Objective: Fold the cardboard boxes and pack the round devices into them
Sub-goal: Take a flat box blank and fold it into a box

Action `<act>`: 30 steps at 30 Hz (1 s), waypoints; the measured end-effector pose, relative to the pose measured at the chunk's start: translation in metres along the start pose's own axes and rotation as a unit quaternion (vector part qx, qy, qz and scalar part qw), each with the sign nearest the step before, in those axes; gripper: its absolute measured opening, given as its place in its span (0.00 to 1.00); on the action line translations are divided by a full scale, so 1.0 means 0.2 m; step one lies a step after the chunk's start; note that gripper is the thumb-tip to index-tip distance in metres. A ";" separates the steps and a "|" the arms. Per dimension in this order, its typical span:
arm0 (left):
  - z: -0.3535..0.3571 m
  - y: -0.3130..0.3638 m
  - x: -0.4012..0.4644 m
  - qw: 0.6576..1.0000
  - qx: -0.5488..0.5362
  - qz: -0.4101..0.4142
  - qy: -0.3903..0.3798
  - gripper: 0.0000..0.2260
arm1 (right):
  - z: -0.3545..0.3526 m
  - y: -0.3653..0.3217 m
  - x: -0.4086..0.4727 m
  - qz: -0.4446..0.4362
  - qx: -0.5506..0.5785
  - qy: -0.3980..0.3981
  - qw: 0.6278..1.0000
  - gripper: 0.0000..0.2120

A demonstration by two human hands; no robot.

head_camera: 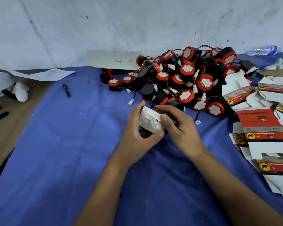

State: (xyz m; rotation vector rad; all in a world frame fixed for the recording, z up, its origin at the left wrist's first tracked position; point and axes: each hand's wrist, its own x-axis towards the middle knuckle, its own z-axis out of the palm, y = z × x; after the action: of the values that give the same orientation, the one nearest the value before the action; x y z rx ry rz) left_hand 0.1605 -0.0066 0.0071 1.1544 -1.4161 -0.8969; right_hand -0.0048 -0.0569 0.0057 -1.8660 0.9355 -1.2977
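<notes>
There is one view only, from the person's head, looking forward and steeply down over the blue cloth (59, 160) toward the white wall (137, 22) behind it. It sits close above the work, wide-angled, the edges bending.

The print on the flat cartons (261, 126) at the desk's right edge is too blurred to read, and the frame crops them. The left hand (137, 129) and right hand (178, 126) cover much of the folded box (149, 122).
</notes>
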 end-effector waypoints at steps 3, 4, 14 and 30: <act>0.02 -0.01 0.02 0.994 0.069 0.045 0.076 0.35 | 0.01 0.00 -0.01 0.004 0.029 -0.029 0.999 0.16; 0.02 -0.02 0.02 0.989 0.093 0.063 0.096 0.33 | 0.02 0.00 -0.01 0.005 0.037 -0.039 0.999 0.15; 0.05 -0.08 0.03 0.964 0.213 0.144 0.065 0.48 | 0.02 0.04 0.01 -0.001 -0.011 -0.004 1.000 0.14; 0.07 -0.07 0.04 0.920 0.283 0.240 0.130 0.37 | 0.05 0.01 -0.01 0.036 -0.085 0.065 0.994 0.06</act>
State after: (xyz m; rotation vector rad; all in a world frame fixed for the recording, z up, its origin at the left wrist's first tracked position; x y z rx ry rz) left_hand 0.1498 -0.0197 -0.0068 1.1993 -1.6774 0.0277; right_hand 0.0037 -0.0558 0.0008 -1.8720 1.2054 -1.3449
